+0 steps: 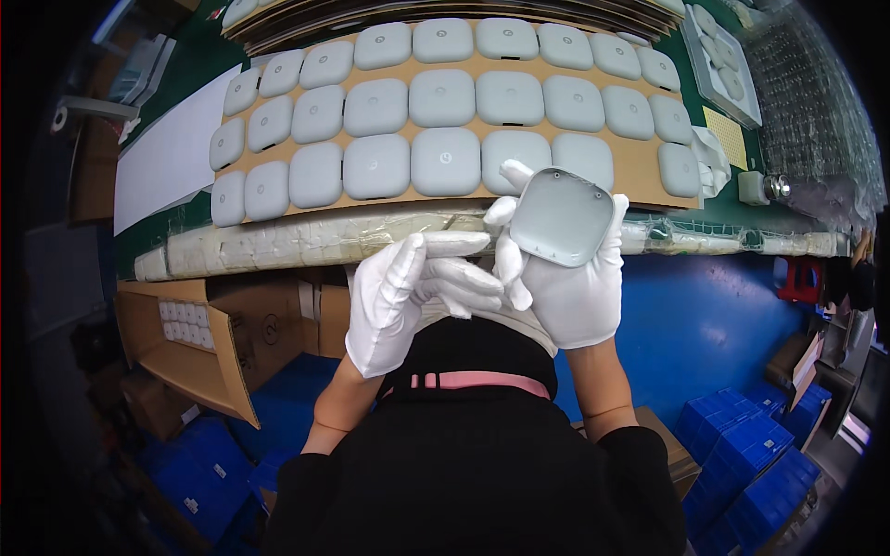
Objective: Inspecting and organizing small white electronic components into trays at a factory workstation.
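My right hand point(577, 298), in a white glove, grips a rounded-square grey plastic cover point(562, 218) just past the front edge of the workbench. The cover's hollow inner side faces up, with small round posts at its corners and little tabs along the near edge. Beside it, my left hand point(394, 292), also gloved, holds nothing; its fingers stretch toward the right hand and are apart. Beyond both hands, rows of similar grey covers point(445, 161) lie outer side up on a brown cardboard sheet point(385, 206). The raised cover and right hand hide part of the nearest row.
Stacked cardboard sheets point(445, 28) lie at the back of the bench. A white tray point(749, 109) of parts stands at the far right, near clear plastic trays point(807, 120). White wrapping point(306, 243) pads the front edge. An open carton point(218, 357) is below left; blue boxes point(742, 449) sit lower right.
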The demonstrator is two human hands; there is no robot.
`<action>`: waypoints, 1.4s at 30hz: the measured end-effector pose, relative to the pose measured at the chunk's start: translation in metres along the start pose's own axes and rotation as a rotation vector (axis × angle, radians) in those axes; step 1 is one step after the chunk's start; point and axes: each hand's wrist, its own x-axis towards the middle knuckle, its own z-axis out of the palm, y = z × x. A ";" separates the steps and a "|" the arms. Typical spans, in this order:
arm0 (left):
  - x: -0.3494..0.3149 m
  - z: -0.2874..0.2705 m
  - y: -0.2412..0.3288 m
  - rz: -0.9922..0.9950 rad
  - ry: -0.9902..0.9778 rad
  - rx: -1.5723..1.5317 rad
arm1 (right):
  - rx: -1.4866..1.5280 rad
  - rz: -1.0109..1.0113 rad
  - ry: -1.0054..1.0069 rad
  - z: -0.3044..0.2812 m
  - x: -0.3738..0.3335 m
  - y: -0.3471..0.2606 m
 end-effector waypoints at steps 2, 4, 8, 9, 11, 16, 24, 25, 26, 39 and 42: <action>0.000 0.000 -0.002 -0.002 0.003 0.003 | 0.036 0.009 -0.016 -0.002 0.000 0.000; 0.001 0.000 -0.003 -0.003 0.011 0.011 | 0.109 0.028 -0.051 -0.005 0.001 -0.001; 0.001 0.002 -0.003 -0.015 0.008 -0.006 | 0.044 -0.030 -0.029 -0.002 0.002 -0.005; 0.001 0.002 -0.003 -0.022 0.006 -0.017 | -0.006 -0.064 -0.009 -0.001 0.002 -0.006; 0.001 0.002 -0.003 -0.025 0.001 -0.028 | -0.143 -0.163 0.043 0.000 0.001 -0.009; 0.002 -0.005 -0.004 -0.051 -0.065 -0.033 | -1.014 -0.523 0.472 -0.021 -0.013 -0.046; 0.000 -0.007 -0.004 -0.031 -0.077 -0.007 | -2.359 -0.570 1.087 -0.026 0.000 -0.074; 0.000 -0.008 -0.004 -0.025 -0.079 -0.004 | -2.396 -0.535 1.101 -0.025 0.001 -0.073; 0.000 -0.007 -0.005 -0.024 -0.080 -0.006 | -2.398 -0.538 1.102 -0.025 0.001 -0.073; 0.001 -0.012 -0.010 -0.002 -0.046 -0.063 | -2.250 -0.847 0.808 -0.039 -0.019 -0.061; 0.003 -0.011 -0.012 -0.010 -0.045 -0.058 | -2.192 -0.810 0.757 -0.041 -0.021 -0.064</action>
